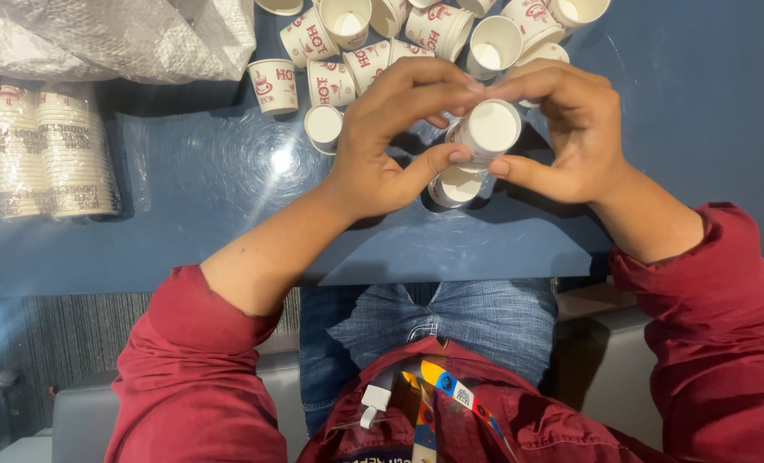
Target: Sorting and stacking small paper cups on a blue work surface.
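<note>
Blue and glossy, the table (202, 223) fills most of the view, with a bright glare of light near its middle. At ten o'clock on it lies a crumpled clear plastic bag (116, 34), and just below that, at nine o'clock, two wrapped stacks of paper cups (48, 150) lie side by side in their own clear sleeve. Across the twelve o'clock edge a scatter of loose paper cups (356, 51), white with red print, lies tipped in every direction, some showing their open mouths, some their sides.

The person sits close to the table in a dark red shirt with the sleeves pushed up, blue jeans showing at six o'clock and a multicoloured lanyard (438, 390) hanging down the chest.

Both hands meet just above the table's centre, toward one o'clock. The left hand (382, 146) comes in from seven o'clock, the right hand (571, 137) from four o'clock, and the fingers (438, 90) of both curl round a single small paper cup (489, 133) held between them, its white base or mouth turned up toward the viewer, gripped at the rim by thumbs and fingertips. Directly beneath it, at six o'clock of the held cup, another white cup (453, 186) rests on the table, partly hidden by the left thumb. One more upright cup (323, 126) stands just at nine o'clock of the left hand.
</note>
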